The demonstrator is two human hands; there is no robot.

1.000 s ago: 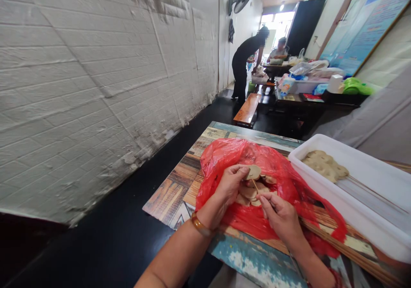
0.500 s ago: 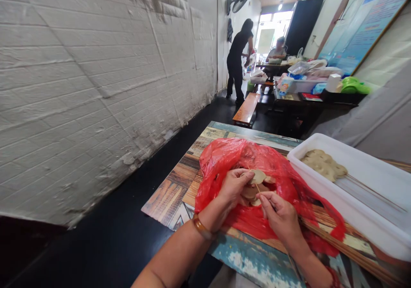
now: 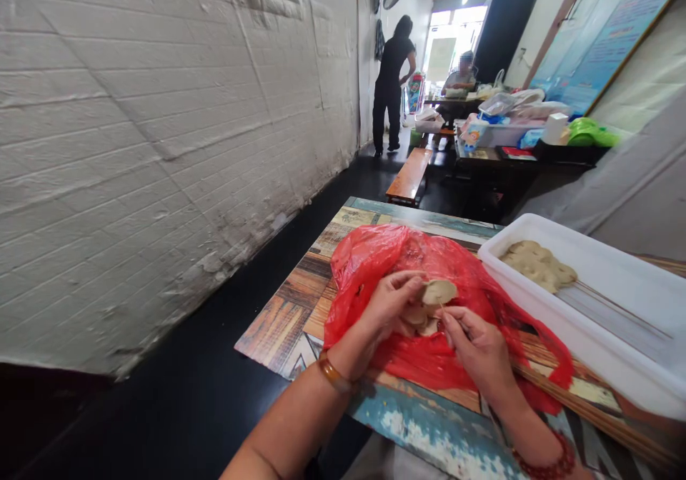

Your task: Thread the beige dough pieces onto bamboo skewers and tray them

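Brick-pattern wall (image 3: 187, 144) runs down the L side, w/ dark floor (image 3: 198, 366) btw it & the table (image 3: 300, 283). At the back, well apart: a standing person in dark clothes (image 3: 390, 83), a seated one (image 3: 461, 76), plus a cluttered back table (image 3: 485, 154). Wooden bench (image 3: 410, 173) is beyond our table's far edge. White tub (image 3: 594, 348) takes the table's R side; flat clump of strung pieces (image 3: 539, 262) at its far L corner, sticks pointing to its near R corner. Red bag (image 3: 364, 258) is bunched mid-table; its loop lies btw R hand & tub, so it's in the way & could snag a wrist or stick if the arm swings across. Stick bundle (image 3: 594, 413) is along the near edge's R part, by the R forearm, which might knock it askew. L hand (image 3: 394, 305) pinches a pale round slice (image 3: 439, 292) above the bag's opening; loose slices (image 3: 415, 316) below, partly hidden. R hand (image 3: 476, 344) has fingertips closed on a thin skewer (image 3: 441, 307), upper end at the slice; can't tell if it's thru. Main risk IMO: pricked L fingers if skewer skids; slice may also split if pierced too near its rim
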